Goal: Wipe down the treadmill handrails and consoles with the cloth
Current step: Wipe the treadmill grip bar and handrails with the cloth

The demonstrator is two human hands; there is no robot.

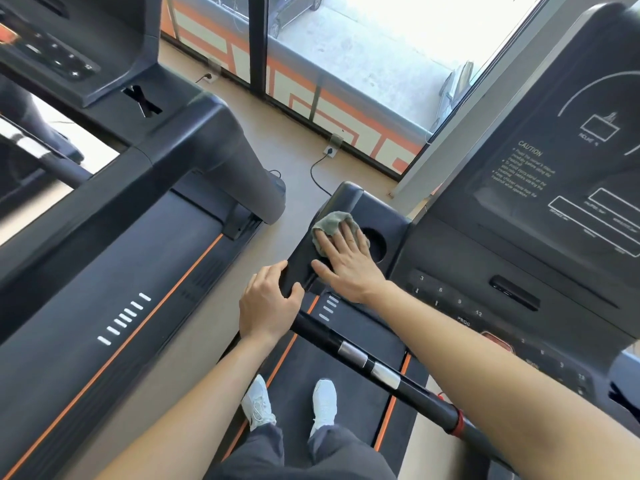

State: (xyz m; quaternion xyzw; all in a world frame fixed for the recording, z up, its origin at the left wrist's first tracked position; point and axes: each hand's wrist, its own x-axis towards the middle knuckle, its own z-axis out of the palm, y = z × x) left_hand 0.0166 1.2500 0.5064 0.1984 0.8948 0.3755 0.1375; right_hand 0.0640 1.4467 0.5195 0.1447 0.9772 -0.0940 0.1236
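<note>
Right hand (349,268) — fingers (341,239) flat on cloth (329,223)

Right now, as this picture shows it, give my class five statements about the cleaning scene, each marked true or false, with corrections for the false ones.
1. The right hand presses the cloth flat on the console wing. True.
2. The left hand holds a spray bottle. False: the left hand grips the console wing's near corner.
3. The cloth lies inside the cup holder. False: it lies beside the cup holder, on the flat surface.
4. The white shoes stand on the belt. True.
5. The cloth is bright orange. False: it is grey-green.
</note>
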